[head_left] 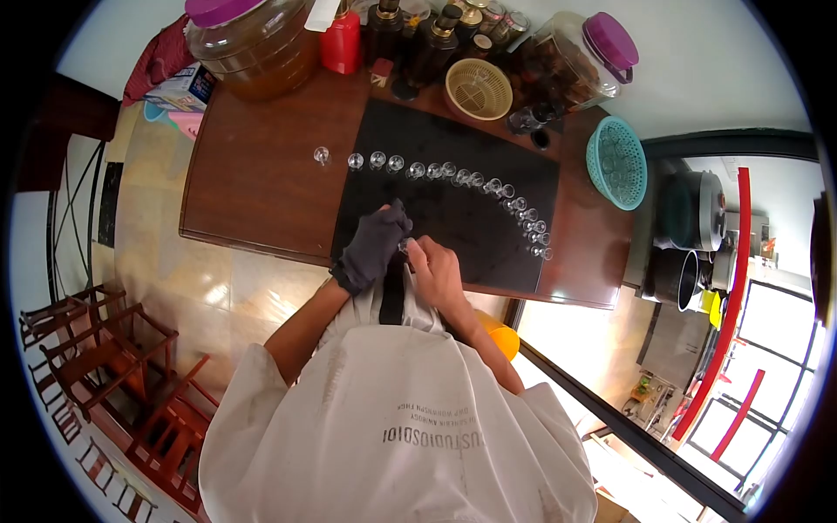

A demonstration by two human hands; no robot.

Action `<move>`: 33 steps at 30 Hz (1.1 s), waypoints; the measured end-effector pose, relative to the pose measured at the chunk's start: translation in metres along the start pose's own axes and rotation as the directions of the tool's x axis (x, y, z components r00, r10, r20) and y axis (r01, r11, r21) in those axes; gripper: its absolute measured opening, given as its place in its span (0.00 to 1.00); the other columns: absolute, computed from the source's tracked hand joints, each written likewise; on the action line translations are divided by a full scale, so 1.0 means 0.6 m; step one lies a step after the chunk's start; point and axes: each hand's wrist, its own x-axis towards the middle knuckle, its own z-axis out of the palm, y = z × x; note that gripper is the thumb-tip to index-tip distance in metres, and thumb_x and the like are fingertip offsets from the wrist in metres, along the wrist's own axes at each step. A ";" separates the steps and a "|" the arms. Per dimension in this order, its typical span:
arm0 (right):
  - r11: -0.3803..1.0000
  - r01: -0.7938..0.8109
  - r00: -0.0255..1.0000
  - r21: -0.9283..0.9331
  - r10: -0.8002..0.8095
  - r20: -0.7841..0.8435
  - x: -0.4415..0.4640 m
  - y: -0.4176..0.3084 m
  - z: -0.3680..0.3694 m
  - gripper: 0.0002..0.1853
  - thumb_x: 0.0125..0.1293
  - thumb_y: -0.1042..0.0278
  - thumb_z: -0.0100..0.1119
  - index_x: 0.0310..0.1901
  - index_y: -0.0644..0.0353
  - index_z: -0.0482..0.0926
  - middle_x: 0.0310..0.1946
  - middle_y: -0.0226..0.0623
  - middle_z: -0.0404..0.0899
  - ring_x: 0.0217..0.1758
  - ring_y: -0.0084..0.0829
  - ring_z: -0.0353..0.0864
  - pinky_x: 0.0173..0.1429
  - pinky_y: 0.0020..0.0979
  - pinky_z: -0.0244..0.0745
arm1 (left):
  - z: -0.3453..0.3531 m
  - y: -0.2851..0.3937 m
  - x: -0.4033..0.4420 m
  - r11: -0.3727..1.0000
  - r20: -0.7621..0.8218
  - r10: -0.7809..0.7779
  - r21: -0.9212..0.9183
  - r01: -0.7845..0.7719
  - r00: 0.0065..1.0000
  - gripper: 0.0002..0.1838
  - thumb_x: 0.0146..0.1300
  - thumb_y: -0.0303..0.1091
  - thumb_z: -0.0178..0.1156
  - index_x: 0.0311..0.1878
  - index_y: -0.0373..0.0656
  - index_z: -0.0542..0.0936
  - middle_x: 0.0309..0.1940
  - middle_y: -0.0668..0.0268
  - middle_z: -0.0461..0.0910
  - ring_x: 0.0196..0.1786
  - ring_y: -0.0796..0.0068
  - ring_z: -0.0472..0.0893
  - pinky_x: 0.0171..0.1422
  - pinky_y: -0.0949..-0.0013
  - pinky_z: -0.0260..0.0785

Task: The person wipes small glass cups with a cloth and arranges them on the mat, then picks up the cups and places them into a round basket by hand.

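A dark grey glove or wrapped cloth covers my left hand (377,244), which is closed at the front edge of the black mat (453,218). What its fingers hold, if anything, is hidden. Close beside it, my bare right hand (438,275) has its fingers curled around a small clear glass (404,247), seen only in part between the two hands. Beyond them, several small clear glasses (433,171) form a curved row across the mat. The row's left end, a single glass (322,155), stands on the bare wood of the brown table (261,187).
Along the back stand a big purple-lidded jar (253,52), a red bottle (341,44), dark pump bottles (432,48), a beige basket (479,90) and another purple-lidded jar (571,61). A turquoise basket (616,163) holds glassware at right. Wooden chairs (109,353) stand lower left.
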 end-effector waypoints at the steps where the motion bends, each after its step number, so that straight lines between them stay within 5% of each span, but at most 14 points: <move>1: 1.000 0.003 1.000 0.017 -0.003 -0.004 0.000 0.001 0.000 0.12 0.62 0.64 0.62 0.40 0.64 0.74 0.26 0.41 0.77 0.28 0.39 0.77 0.34 0.36 0.72 | 0.005 0.005 -0.001 0.966 -0.004 -0.158 -0.209 0.154 0.987 0.04 0.60 0.25 0.55 0.34 0.34 0.74 0.30 0.61 0.74 0.35 0.66 0.79 0.40 0.69 0.73; 2: 0.999 0.007 1.000 0.036 -0.007 -0.006 0.001 0.000 0.001 0.12 0.62 0.64 0.62 0.40 0.64 0.74 0.25 0.40 0.77 0.27 0.39 0.77 0.33 0.36 0.72 | 0.007 0.007 -0.003 0.865 0.022 -0.312 -0.406 0.294 0.950 0.04 0.58 0.25 0.57 0.34 0.35 0.75 0.31 0.60 0.75 0.35 0.64 0.79 0.40 0.67 0.73; 3: 0.999 0.009 1.000 0.036 -0.009 -0.004 0.002 -0.008 0.006 0.12 0.62 0.64 0.62 0.40 0.64 0.74 0.25 0.40 0.77 0.27 0.39 0.77 0.33 0.36 0.72 | 0.007 -0.001 -0.006 0.865 0.021 -0.313 -0.405 0.295 0.949 0.04 0.58 0.25 0.57 0.34 0.35 0.75 0.31 0.60 0.75 0.35 0.64 0.79 0.40 0.67 0.73; 5: 0.964 0.182 0.963 0.192 -0.135 -0.234 0.001 -0.028 0.013 0.13 0.66 0.60 0.58 0.35 0.65 0.75 0.23 0.42 0.76 0.28 0.42 0.77 0.32 0.39 0.70 | 0.013 -0.018 -0.011 0.987 -0.049 -0.087 -0.137 0.080 0.995 0.04 0.56 0.25 0.58 0.33 0.35 0.75 0.31 0.58 0.75 0.35 0.62 0.78 0.40 0.67 0.73; 9: 0.987 0.156 0.977 0.045 -0.148 -0.155 0.004 -0.003 0.014 0.14 0.66 0.60 0.57 0.38 0.65 0.75 0.24 0.43 0.77 0.28 0.39 0.78 0.34 0.37 0.71 | 0.001 -0.006 -0.008 0.977 -0.031 -0.155 -0.156 0.148 0.988 0.04 0.56 0.25 0.58 0.33 0.35 0.75 0.32 0.58 0.75 0.34 0.62 0.78 0.40 0.67 0.73; 11: 0.995 -0.042 0.999 0.095 0.040 0.022 0.006 0.010 0.015 0.13 0.63 0.65 0.62 0.44 0.63 0.73 0.23 0.40 0.77 0.29 0.37 0.78 0.35 0.36 0.72 | -0.001 0.002 -0.004 0.941 0.020 -0.254 -0.226 0.252 0.967 0.04 0.56 0.25 0.58 0.33 0.34 0.76 0.32 0.58 0.75 0.34 0.63 0.78 0.39 0.67 0.73; 15: 0.972 -0.046 0.999 0.231 0.050 -0.012 0.004 -0.009 0.016 0.12 0.64 0.65 0.61 0.43 0.62 0.74 0.23 0.40 0.76 0.28 0.38 0.78 0.34 0.36 0.72 | -0.005 0.002 -0.005 0.902 0.016 -0.289 -0.330 0.277 0.957 0.05 0.55 0.26 0.58 0.34 0.34 0.76 0.32 0.58 0.75 0.35 0.63 0.78 0.39 0.67 0.72; 17: 0.965 0.167 0.971 0.203 -0.125 -0.204 0.005 -0.025 0.017 0.12 0.67 0.62 0.57 0.38 0.64 0.74 0.23 0.41 0.77 0.29 0.41 0.78 0.34 0.38 0.71 | -0.005 -0.010 -0.007 0.999 -0.084 -0.007 -0.051 0.003 0.996 0.06 0.56 0.27 0.58 0.34 0.35 0.77 0.32 0.58 0.75 0.34 0.63 0.78 0.39 0.66 0.72; 21: 0.989 0.146 0.982 0.037 -0.140 -0.131 0.006 -0.011 0.012 0.12 0.66 0.62 0.58 0.39 0.64 0.74 0.25 0.41 0.77 0.29 0.40 0.77 0.35 0.36 0.72 | -0.007 -0.008 -0.008 0.997 -0.088 -0.027 -0.072 0.021 0.996 0.05 0.56 0.27 0.58 0.34 0.34 0.77 0.32 0.59 0.76 0.34 0.62 0.78 0.39 0.66 0.72; 23: 1.000 0.020 1.000 0.008 -0.020 -0.005 0.007 0.013 0.019 0.13 0.63 0.64 0.62 0.42 0.62 0.73 0.25 0.40 0.76 0.28 0.39 0.76 0.36 0.36 0.72 | -0.017 0.015 -0.002 0.960 0.011 -0.214 -0.184 0.212 0.977 0.05 0.57 0.27 0.57 0.33 0.35 0.77 0.31 0.59 0.76 0.35 0.62 0.78 0.40 0.66 0.72; 26: 0.978 0.099 0.990 0.184 -0.078 -0.119 0.004 0.003 0.021 0.12 0.63 0.64 0.61 0.42 0.62 0.73 0.23 0.39 0.76 0.27 0.40 0.75 0.35 0.38 0.70 | -0.009 0.014 -0.002 0.850 0.068 -0.354 -0.393 0.351 0.933 0.06 0.57 0.29 0.58 0.34 0.35 0.76 0.31 0.59 0.76 0.36 0.62 0.78 0.40 0.66 0.72; 30: 0.957 0.265 0.943 0.122 -0.230 -0.241 0.007 -0.018 0.018 0.12 0.65 0.62 0.58 0.40 0.63 0.73 0.23 0.41 0.77 0.28 0.41 0.76 0.35 0.37 0.70 | 0.008 -0.019 -0.014 0.820 -0.055 -0.295 -0.528 0.222 0.954 0.09 0.56 0.32 0.59 0.34 0.36 0.75 0.31 0.58 0.76 0.35 0.61 0.78 0.40 0.64 0.72; 32: 0.990 0.122 0.989 -0.064 -0.126 -0.077 0.004 -0.016 0.009 0.13 0.64 0.63 0.60 0.41 0.64 0.73 0.26 0.41 0.77 0.29 0.38 0.77 0.36 0.35 0.72 | -0.007 -0.013 -0.010 0.995 -0.075 -0.074 -0.067 0.069 0.994 0.11 0.54 0.34 0.61 0.34 0.37 0.75 0.30 0.58 0.76 0.36 0.59 0.78 0.40 0.62 0.72; 33: 0.991 0.121 0.989 -0.063 -0.126 -0.078 0.004 -0.010 0.005 0.13 0.64 0.63 0.60 0.41 0.64 0.73 0.26 0.41 0.77 0.29 0.38 0.77 0.36 0.35 0.72 | -0.011 -0.008 -0.008 0.995 -0.074 -0.074 -0.066 0.069 0.995 0.11 0.54 0.34 0.61 0.34 0.37 0.75 0.30 0.58 0.76 0.36 0.59 0.78 0.40 0.62 0.72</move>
